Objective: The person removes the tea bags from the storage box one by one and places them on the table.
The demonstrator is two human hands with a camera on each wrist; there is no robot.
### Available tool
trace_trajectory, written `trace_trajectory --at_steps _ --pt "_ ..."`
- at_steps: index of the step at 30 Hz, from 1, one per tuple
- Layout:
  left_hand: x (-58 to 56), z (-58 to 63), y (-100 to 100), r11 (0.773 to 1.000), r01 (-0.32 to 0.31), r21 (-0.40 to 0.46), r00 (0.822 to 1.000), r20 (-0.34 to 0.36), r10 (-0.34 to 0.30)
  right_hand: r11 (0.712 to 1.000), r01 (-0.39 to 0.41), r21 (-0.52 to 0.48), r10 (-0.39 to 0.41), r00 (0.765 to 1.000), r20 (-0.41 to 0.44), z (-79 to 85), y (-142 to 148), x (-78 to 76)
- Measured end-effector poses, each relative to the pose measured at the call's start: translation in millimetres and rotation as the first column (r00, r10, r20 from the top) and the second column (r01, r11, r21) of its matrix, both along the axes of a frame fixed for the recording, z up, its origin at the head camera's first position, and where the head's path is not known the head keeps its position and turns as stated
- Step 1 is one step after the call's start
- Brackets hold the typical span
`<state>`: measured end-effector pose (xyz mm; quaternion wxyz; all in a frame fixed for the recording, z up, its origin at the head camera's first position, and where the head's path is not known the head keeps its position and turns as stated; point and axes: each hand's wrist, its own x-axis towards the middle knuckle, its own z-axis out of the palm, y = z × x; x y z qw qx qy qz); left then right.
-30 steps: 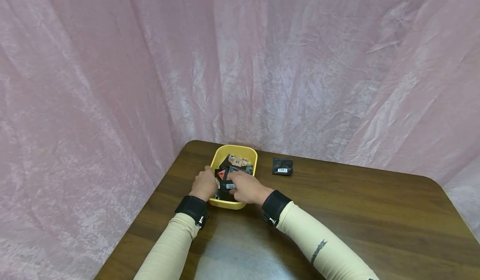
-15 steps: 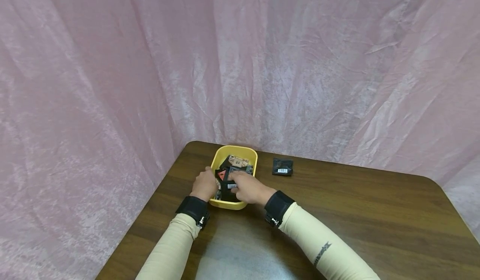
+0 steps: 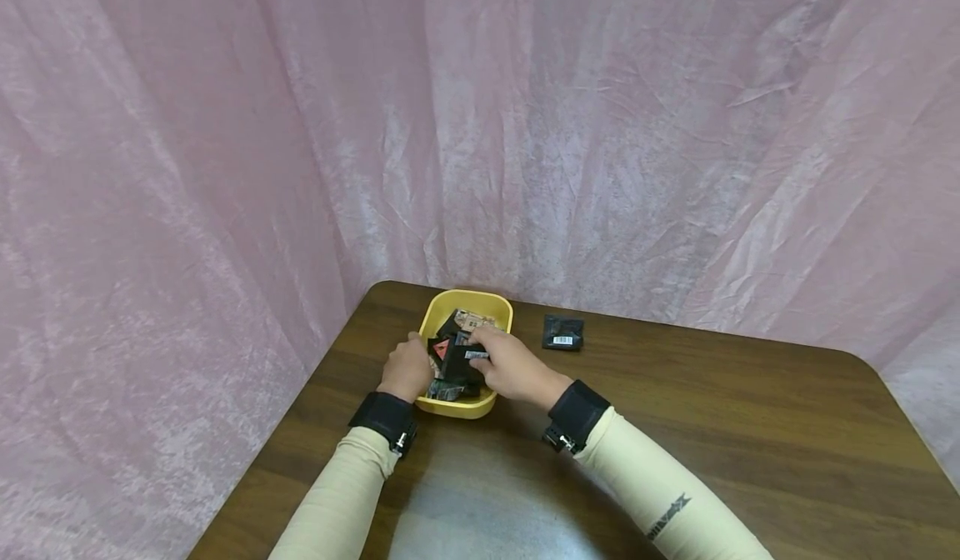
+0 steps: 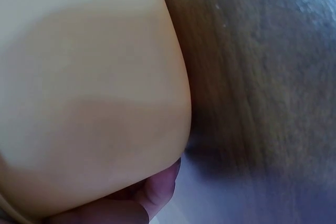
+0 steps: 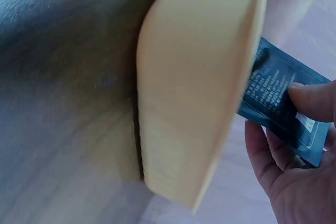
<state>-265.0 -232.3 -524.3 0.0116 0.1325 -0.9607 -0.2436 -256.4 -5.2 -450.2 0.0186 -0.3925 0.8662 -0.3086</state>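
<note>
Curtain (image 3: 570, 127): pale pink, crushed sheen, hung in folds behind. Table (image 3: 712, 393): dark brown wood grain, rounded far corners, greyish glare between the forearms. Tub (image 3: 453, 411): yellow, near the table's far left corner, assorted packets (image 3: 442, 389) inside. Left hand (image 3: 407, 368): clamped on the tub's left wall. Right hand (image 3: 513, 368): thumb and fingers pinching a black packet (image 5: 270, 85), tilted at the tub's mouth. Lone packet (image 3: 563, 333): black, barcoded, flat, right of the tub.

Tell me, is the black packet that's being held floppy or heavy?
The black packet is probably light, since it looks thin and small against the right grip. It seems fairly stiff, because it looks flat, without drooping, where it sticks out past the thumb. It might be a bit slippery, as its printed face looks smooth.
</note>
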Motion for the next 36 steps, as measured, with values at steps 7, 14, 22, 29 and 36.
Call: trace_trajectory --at_steps 7,14,22,29,36 --pt "-16.0 -24.3 -9.9 1.0 0.008 -0.011 1.0 0.027 -0.008 0.994 0.058 -0.088 -0.067 0.992 -0.111 9.4 22.3 3.6" --pt "-13.6 -22.0 -10.0 1.0 -0.011 -0.008 0.999 0.043 0.011 0.983 0.107 -0.15 -0.129 0.981 -0.146 14.4 47.4 6.1" --pt "-10.3 -21.5 -13.2 1.0 -0.007 -0.017 1.0 0.018 0.007 0.975 0.199 -0.1 -0.218 0.944 -0.246 5.9 84.4 -1.8" --pt "-11.6 -24.8 -15.4 1.0 -0.012 -0.016 0.999 0.029 0.012 0.949 0.311 -0.045 -0.313 0.918 -0.245 -12.3 124.2 -15.4" --pt "-14.3 -29.8 -12.0 1.0 -0.007 -0.002 0.999 0.052 0.007 0.909 0.415 0.022 -0.398 0.884 -0.244 -27.0 167.0 -25.6"
